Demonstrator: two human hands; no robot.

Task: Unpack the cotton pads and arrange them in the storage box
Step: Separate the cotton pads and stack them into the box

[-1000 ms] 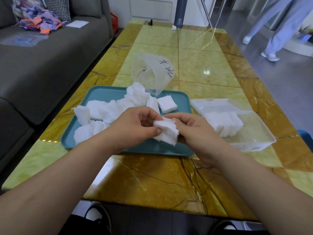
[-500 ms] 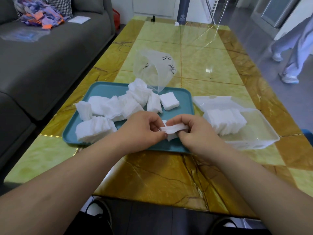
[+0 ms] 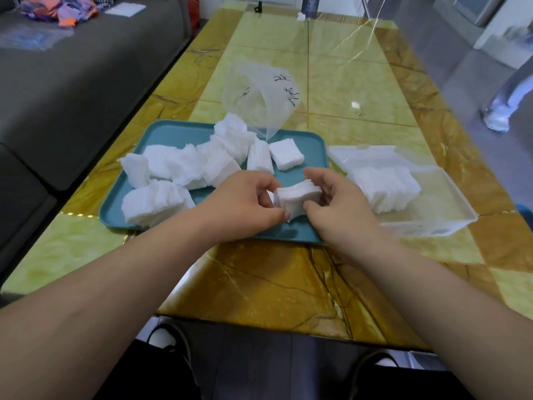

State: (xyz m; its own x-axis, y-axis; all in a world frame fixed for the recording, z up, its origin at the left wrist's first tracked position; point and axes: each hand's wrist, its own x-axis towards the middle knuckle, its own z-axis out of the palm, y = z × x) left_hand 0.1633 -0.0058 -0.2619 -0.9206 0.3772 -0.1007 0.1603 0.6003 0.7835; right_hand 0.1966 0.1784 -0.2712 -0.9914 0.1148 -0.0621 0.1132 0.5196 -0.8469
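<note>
Stack of cotton pads (image 3: pixel 297 199): being pinched between left hand (image 3: pixel 242 206) and right hand (image 3: pixel 340 209) over tray (image 3: pixel 311 142). Storage box (image 3: pixel 450 197): holding one row. Loose piles (image 3: pixel 184 168): awaiting; roughly early-middle.

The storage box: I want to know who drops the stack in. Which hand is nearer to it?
Right. The right hand sits just beside the storage box; the left hand is farther off, over the tray.
</note>
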